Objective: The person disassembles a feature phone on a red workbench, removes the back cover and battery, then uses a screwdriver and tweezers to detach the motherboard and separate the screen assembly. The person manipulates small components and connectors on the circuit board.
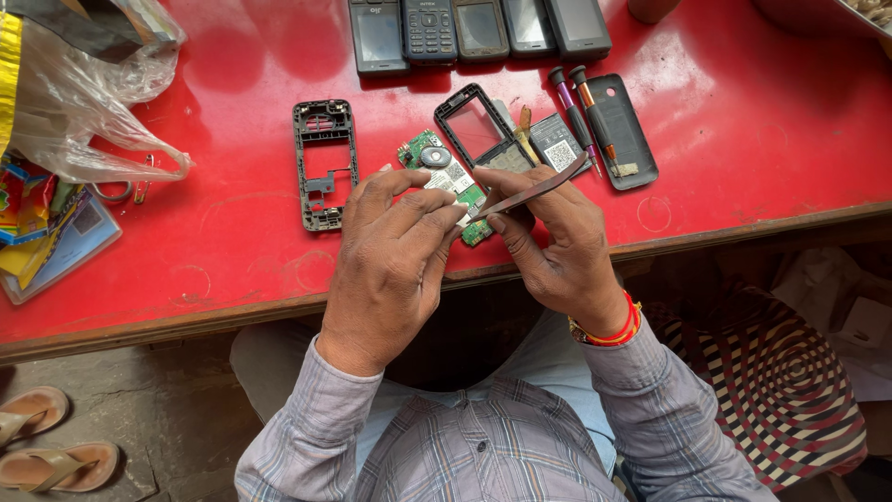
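We see the circuit board on the table under both hands, the bare phone frame to its left, the front bezel, screwdrivers and back cover to its right, and a row of phones behind them.

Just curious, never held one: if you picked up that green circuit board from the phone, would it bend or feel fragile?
The green circuit board is a thin flat plate, so probably stiff and light. Its small exposed parts look fragile; the left hand steadies it while the right hand works with tweezers.

Bright daylight, soft shadows, sharp focus
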